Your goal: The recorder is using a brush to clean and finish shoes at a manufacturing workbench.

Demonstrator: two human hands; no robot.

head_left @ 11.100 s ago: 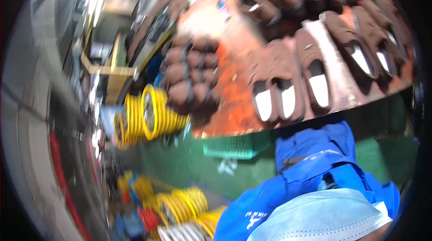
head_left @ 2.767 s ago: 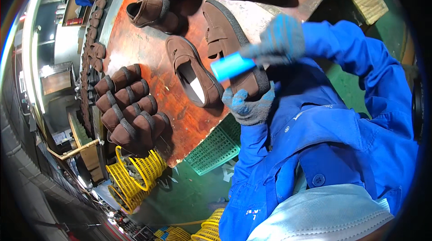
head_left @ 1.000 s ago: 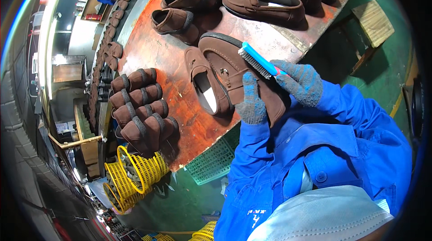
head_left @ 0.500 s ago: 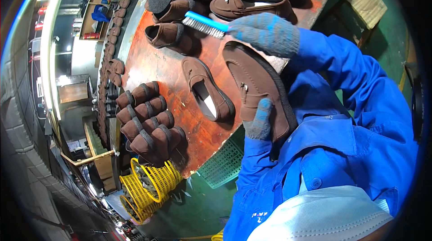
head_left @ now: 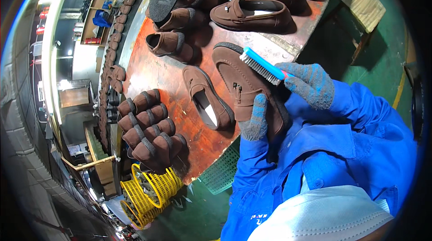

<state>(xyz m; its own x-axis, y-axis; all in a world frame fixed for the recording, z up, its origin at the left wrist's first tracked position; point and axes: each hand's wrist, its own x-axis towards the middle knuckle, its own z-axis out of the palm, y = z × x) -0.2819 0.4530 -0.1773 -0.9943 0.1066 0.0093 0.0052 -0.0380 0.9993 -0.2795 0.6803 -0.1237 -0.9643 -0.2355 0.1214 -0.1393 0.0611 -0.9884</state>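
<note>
My left hand (head_left: pixel 255 120), in a grey and blue knit glove, grips a brown suede loafer (head_left: pixel 231 67) by its side, thumb over the upper near the tassel. The toe points away from me, above the table edge. My right hand (head_left: pixel 313 83), gloved alike, is closed round a brush (head_left: pixel 263 66) with a blue back and pale bristles. The bristles lie over the right side of the loafer's toe; whether they touch the suede I cannot tell. Left of the held shoe, another brown loafer (head_left: pixel 208 101) with a white insole rests on the table.
The worn reddish table (head_left: pixel 180 79) carries several brown loafers (head_left: pixel 252 15) at the far side and a stacked group (head_left: pixel 150 124) at left. Yellow baskets (head_left: pixel 164 187) and a green crate (head_left: pixel 220 171) stand below its near edge. A wooden stool (head_left: pixel 364 6) is at far right.
My right hand has drawn the brush back toward me and to the right, from beyond the toe to over the shoe's side. The held loafer has turned slightly, showing more of its upper.
</note>
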